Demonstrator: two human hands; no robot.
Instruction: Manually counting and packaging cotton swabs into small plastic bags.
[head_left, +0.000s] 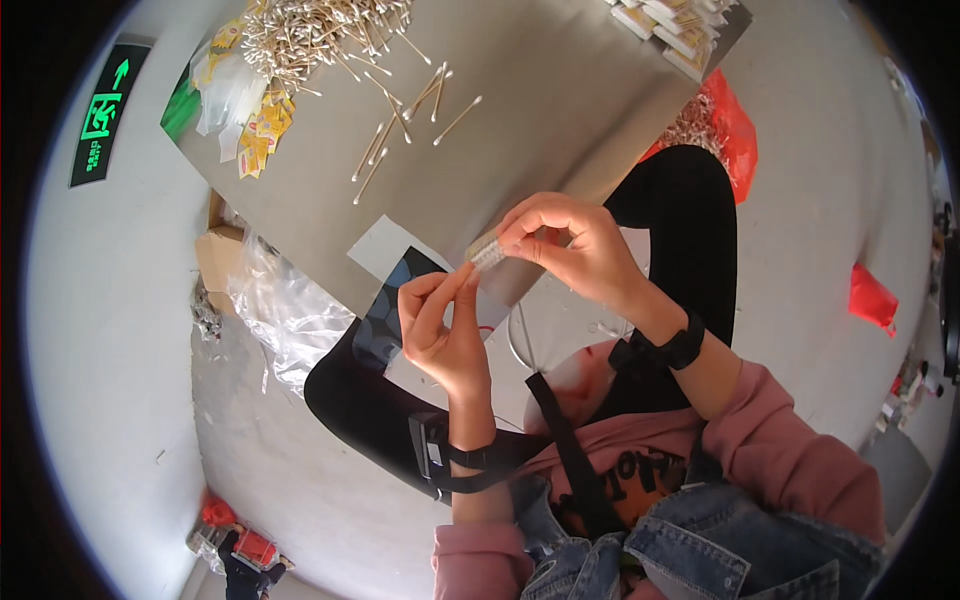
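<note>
Above my lap, just off the near edge of the grey table (pixel 540 90), both hands grip a small clear packet (pixel 486 252) with rows of white tips in it, like cotton swabs. My left hand (pixel 445 330) pinches its lower left end between thumb and fingers. The thumb and fingers of my right hand (pixel 575 245) close on its upper right side. Farther off on the table lies a large heap of cotton swabs (pixel 310 40), with several loose swabs (pixel 395 115) spread toward me. Yellow printed cards (pixel 262 135) and clear plastic bags (pixel 230 95) lie left of the heap.
Filled white packs (pixel 672 28) are stacked at the table's far right corner. A white paper (pixel 385 245) lies at the near edge. Below the table are a red bag (pixel 735 135) at right, and a cardboard box (pixel 218 262) and clear plastic sheeting (pixel 290 310) at left.
</note>
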